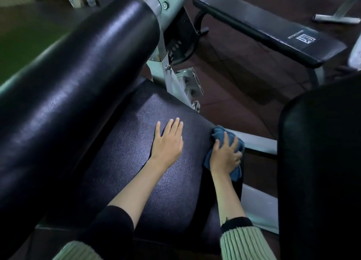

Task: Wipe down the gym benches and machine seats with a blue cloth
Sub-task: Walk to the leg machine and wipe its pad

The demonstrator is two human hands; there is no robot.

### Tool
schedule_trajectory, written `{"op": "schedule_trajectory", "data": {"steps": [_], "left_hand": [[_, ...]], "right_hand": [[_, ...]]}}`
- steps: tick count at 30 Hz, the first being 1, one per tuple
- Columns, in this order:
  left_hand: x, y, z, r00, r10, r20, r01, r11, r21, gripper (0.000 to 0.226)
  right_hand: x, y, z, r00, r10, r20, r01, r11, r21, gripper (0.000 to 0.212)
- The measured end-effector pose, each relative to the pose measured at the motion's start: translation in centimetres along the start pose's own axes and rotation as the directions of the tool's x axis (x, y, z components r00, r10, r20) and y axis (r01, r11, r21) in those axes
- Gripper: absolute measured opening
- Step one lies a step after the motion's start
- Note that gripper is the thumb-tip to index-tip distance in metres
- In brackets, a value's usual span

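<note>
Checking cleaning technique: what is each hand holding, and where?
The right hand presses the bunched blue cloth, gripping its middle, at the seat edge. The left hand holds nothing.

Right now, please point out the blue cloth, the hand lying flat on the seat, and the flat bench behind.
blue cloth (218, 133): head view, bunched upper end at the seat's right edge.
left hand (168, 142): head view, back of the hand.
flat bench (259, 25): head view, middle of its black pad.

The seat (160, 162) is black grained leatherette with a soft sheen, the roller pad (78, 80) glossier and smoother, the frame (168, 80) pale painted metal, the cloth (220, 138) soft blue fabric.
</note>
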State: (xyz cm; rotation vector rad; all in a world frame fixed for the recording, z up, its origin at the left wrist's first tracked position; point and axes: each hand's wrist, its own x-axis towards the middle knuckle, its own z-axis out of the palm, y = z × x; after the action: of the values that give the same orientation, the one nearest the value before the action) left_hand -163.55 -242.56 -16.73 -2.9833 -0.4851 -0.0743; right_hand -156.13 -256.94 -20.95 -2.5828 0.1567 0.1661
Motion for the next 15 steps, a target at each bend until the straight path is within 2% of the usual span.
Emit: {"op": "schedule_trajectory", "data": {"steps": [4, 6, 8, 10, 15], "left_hand": [[-0.3, -0.2, -0.1, 1.0, -0.002, 0.003, 0.002, 1.0, 0.004, 0.056], [-0.3, -0.1, -0.2, 1.0, -0.003, 0.014, 0.003, 1.0, 0.005, 0.056], [-0.3, 0.0, -0.2, 1.0, -0.01, 0.022, 0.009, 1.0, 0.006, 0.057], [-0.4, 0.0, -0.2, 1.0, -0.01, 0.03, 0.01, 1.0, -0.002, 0.057], [-1.4, 0.2, -0.6, 0.998, -0.026, 0.065, 0.029, 0.999, -0.038, 0.061]], "right_hand": [[-0.5, 0.3, -0.5, 0.996, 0.092, 0.007, -0.092, 0.996, 0.012, 0.049], [-1.3, -0.3, -0.6, 1.0, 0.017, 0.026, -0.017, 1.0, 0.012, 0.05], [-2.4, -0.2, -0.7, 0.992, -0.119, 0.036, 0.119, 0.993, -0.007, 0.05], [-3.1, 0.5, -0.8, 0.985, -0.166, 0.048, 0.167, 0.986, -0.018, 0.05], [-3.9, 1.7, -1.5, 0.994, -0.077, 0.08, 0.079, 0.997, -0.023, 0.05]]}}
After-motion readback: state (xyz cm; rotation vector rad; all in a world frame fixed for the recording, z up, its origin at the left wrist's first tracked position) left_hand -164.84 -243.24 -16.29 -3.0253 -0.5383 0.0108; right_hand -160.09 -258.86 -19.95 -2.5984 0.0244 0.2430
